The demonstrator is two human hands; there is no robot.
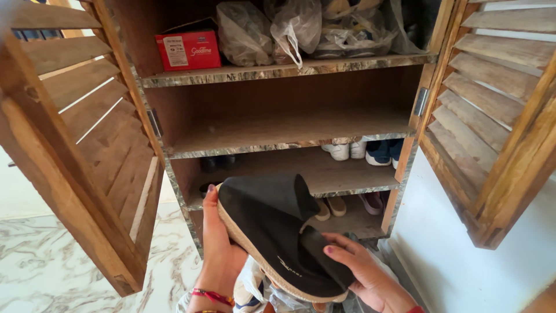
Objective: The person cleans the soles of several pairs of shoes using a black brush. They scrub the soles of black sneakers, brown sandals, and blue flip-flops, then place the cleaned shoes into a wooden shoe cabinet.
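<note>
Both hands are gripping the black slip-on shoe: left hand cupping its left edge, right hand under the near end; keeping it level is helping

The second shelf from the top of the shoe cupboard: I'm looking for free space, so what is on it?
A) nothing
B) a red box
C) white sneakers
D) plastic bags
A: the second shelf shows only bare board, while the red box and plastic bags sit on the shelf above and the white sneakers on the one below.
</note>
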